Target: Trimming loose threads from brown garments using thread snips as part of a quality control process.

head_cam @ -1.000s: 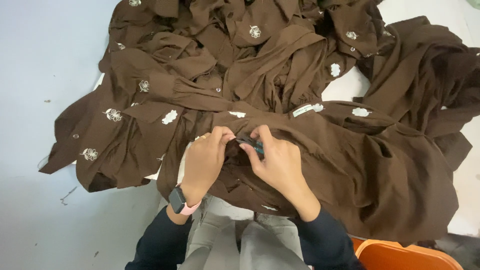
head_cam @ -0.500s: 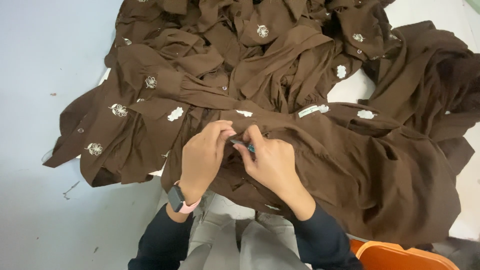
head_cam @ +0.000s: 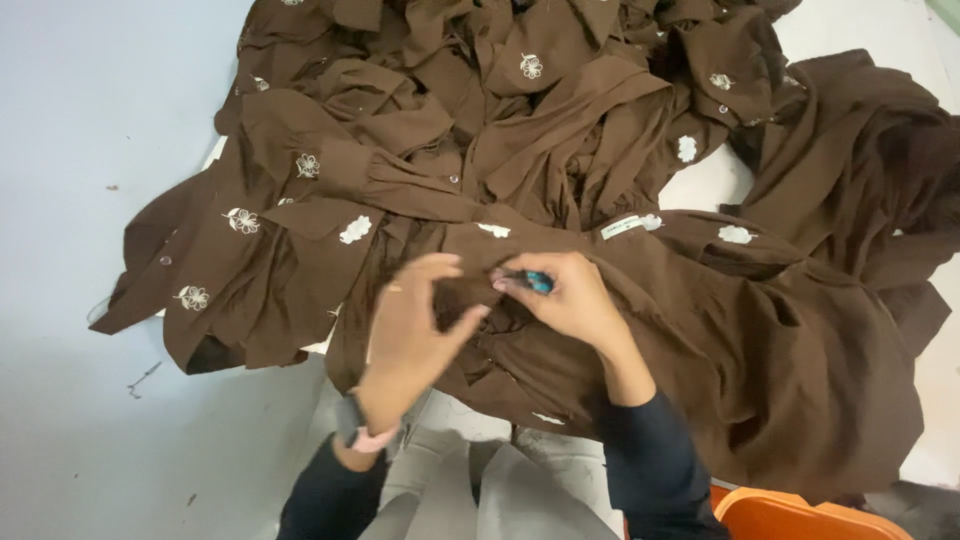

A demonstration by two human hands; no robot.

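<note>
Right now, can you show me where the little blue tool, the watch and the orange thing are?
small blue tool (head_cam: 538, 282), head view, its blue handle.
wristwatch (head_cam: 352, 424), head view, its dark face.
orange seat (head_cam: 800, 518), head view, its top edge.

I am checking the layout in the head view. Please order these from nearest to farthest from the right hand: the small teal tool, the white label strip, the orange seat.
1. small teal tool: pinched in the fingers of the right hand.
2. white label strip: on the brown fabric, up and right of that hand.
3. orange seat: bottom right corner, farthest.
</note>
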